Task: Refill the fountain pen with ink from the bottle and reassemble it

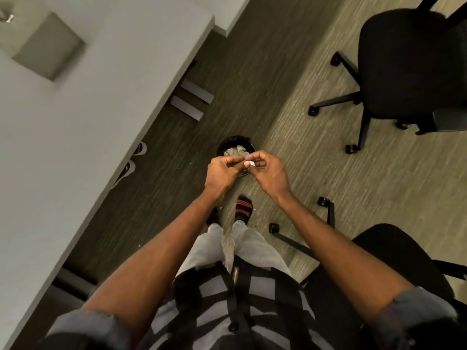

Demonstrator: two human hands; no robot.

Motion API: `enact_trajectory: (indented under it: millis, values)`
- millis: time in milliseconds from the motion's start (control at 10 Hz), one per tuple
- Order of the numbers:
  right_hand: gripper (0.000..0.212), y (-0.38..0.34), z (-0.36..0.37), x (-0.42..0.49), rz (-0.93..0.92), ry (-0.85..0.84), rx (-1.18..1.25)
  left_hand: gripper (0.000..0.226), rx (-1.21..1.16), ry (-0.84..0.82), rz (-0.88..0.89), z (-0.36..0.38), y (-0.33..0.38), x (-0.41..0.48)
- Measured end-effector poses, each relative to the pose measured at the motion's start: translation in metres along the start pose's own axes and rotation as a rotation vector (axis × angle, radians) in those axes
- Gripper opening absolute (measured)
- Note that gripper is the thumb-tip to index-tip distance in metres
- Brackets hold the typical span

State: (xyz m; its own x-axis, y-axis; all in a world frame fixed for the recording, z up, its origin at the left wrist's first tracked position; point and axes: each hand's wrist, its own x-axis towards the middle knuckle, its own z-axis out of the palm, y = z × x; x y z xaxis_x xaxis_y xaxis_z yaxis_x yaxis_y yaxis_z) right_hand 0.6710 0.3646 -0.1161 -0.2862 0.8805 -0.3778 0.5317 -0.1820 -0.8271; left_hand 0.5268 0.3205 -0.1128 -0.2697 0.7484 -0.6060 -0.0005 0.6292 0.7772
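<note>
I stand over a small black waste bin [249, 147] on the floor, with crumpled paper inside it. My left hand [223, 173] and my right hand [269, 170] meet right above the bin. Their fingertips pinch a small white scrap [250, 163], likely tissue, between them. Whether a pen part lies inside the fingers is hidden. No pen or ink bottle shows clearly. A small blurred metallic object [8, 18] lies at the far left corner of the white table [101, 102].
The table runs along the left, with a square grey recess [49, 46] in it. Two shoes [131, 160] show under its edge. A black office chair [404, 64] stands at the upper right, another chair [379, 261] at my right side. My feet [243, 208] stand just before the bin.
</note>
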Motion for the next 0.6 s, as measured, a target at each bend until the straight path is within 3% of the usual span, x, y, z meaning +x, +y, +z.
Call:
enact_trajectory:
  millis: [100, 300, 500, 600]
  values:
    - [0.019, 0.020, 0.006, 0.029, 0.021, 0.050, -0.041, 0.027, 0.191, -0.008, 0.061, 0.015, -0.002, 0.034]
    - [0.032, 0.054, 0.018, 0.077, 0.095, 0.095, -0.050, 0.052, 0.464, -0.234, 0.082, 0.018, -0.024, 0.094]
    - [0.050, 0.079, 0.026, 0.119, 0.172, -0.049, -0.045, 0.060, 0.655, -0.232, 0.126, 0.014, -0.037, 0.131]
    - [0.041, 0.091, 0.029, 0.127, 0.137, 0.001, -0.115, 0.056, 0.685, -0.227, 0.112, 0.008, -0.043, 0.137]
